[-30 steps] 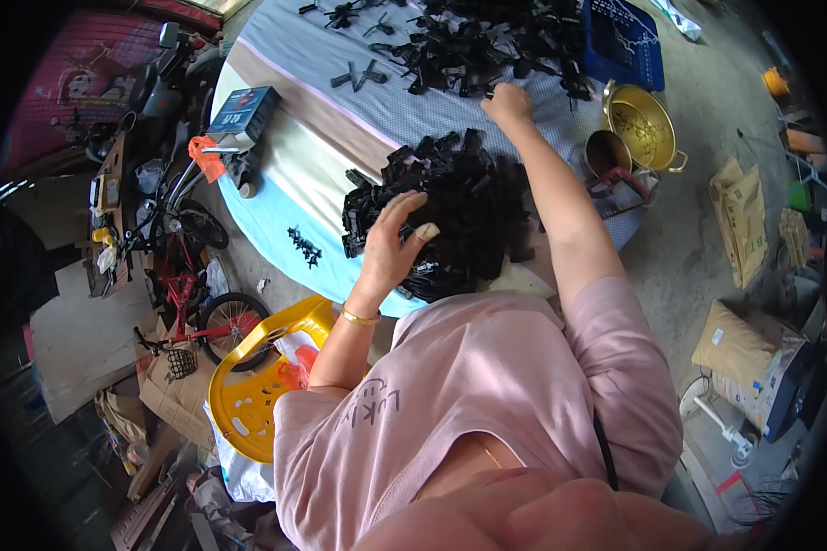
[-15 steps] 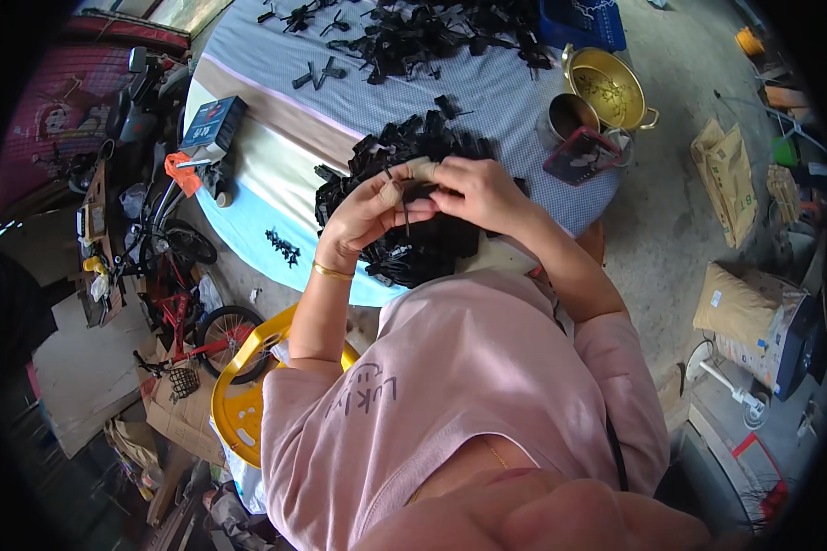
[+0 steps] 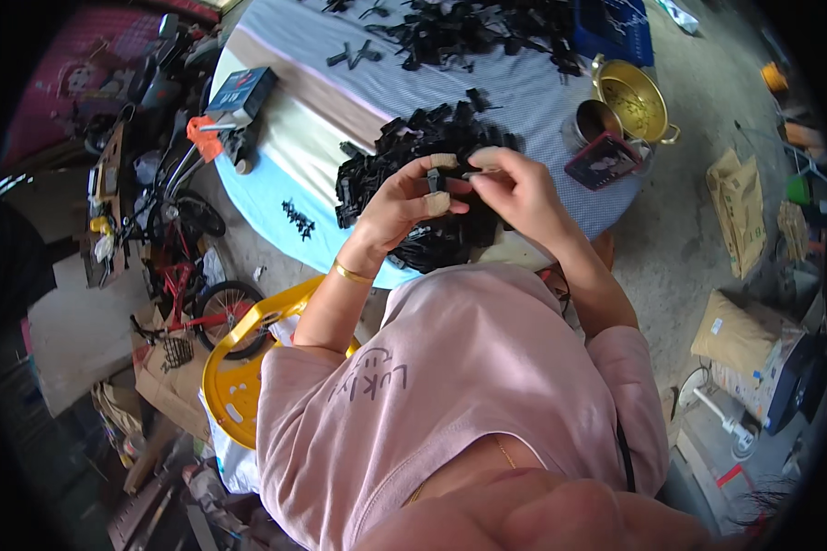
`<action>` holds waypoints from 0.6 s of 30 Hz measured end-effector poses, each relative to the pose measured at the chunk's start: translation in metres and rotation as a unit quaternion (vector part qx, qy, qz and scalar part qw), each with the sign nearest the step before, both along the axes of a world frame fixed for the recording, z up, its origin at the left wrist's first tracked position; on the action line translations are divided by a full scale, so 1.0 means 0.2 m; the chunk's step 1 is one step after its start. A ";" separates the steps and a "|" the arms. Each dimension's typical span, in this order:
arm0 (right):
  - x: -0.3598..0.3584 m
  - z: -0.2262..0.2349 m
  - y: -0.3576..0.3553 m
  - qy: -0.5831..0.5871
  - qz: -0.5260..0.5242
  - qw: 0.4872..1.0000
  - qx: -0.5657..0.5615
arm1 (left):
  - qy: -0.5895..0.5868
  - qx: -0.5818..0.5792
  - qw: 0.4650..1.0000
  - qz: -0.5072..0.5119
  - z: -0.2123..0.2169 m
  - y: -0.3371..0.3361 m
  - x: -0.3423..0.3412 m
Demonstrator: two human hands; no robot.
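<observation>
Over a heap of black plastic parts (image 3: pixel 368 188) at the table's near edge, both my hands are raised close together. My left hand (image 3: pixel 400 204), with beige tape round its thumb and a finger, pinches a small black plastic part (image 3: pixel 435 180). Beside it, my right hand (image 3: pixel 521 191) has its thumb and index finger pressed together near the part's end; what lies between them is too small to make out. A larger spread of black parts (image 3: pixel 469 32) covers the table's far side. A short row of small black pieces (image 3: pixel 299 219) lies to the left.
On the cloth-covered table (image 3: pixel 289 156) stand a blue box (image 3: pixel 242 95) at left and a gold pot (image 3: pixel 654 101), a metal cup (image 3: pixel 590 118) and a phone (image 3: pixel 605 163) at right. A blue crate (image 3: pixel 639 46) is behind them. A yellow chair (image 3: pixel 225 386) stands nearby at left.
My right hand has drawn slightly away from my left, its fingers now pinched. The black part in my left hand shows more plainly between the taped fingers. The whole view has shifted a little.
</observation>
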State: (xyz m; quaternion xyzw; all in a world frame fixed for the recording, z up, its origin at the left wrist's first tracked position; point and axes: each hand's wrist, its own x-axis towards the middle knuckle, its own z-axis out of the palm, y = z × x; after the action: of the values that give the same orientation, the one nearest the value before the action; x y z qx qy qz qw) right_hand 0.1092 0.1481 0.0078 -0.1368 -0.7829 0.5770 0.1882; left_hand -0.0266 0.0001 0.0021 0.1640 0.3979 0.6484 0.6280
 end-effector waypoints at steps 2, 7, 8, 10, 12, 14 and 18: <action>0.00 -0.02 0.00 -0.015 0.017 0.996 -0.084 | 0.067 0.014 0.996 0.052 -0.04 0.00 0.02; -0.05 -0.04 -0.09 -0.016 0.056 0.977 -0.204 | 0.135 0.037 0.986 0.094 0.01 0.01 0.07; -0.05 -0.04 -0.10 -0.016 0.059 0.977 -0.205 | 0.136 0.036 0.985 0.097 0.02 0.01 0.08; -0.06 -0.04 -0.11 -0.030 0.077 0.979 -0.187 | 0.172 0.050 0.978 0.109 0.02 0.00 0.08; -0.05 -0.02 -0.11 -0.045 0.082 0.974 -0.209 | 0.211 0.043 0.970 0.115 0.00 -0.01 0.08; -0.05 -0.01 -0.11 -0.060 0.085 0.968 -0.230 | 0.242 0.014 0.963 0.116 0.02 -0.02 0.09; -0.04 -0.03 -0.16 -0.013 0.061 0.968 -0.242 | 0.266 0.030 0.955 0.125 0.04 -0.02 0.11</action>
State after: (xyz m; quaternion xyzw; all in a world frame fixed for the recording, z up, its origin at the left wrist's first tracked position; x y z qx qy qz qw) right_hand 0.1005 0.1169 0.0008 -0.1378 -0.6295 0.7576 0.1039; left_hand -0.0056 -0.0034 0.0091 0.2979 0.5483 0.6665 0.4080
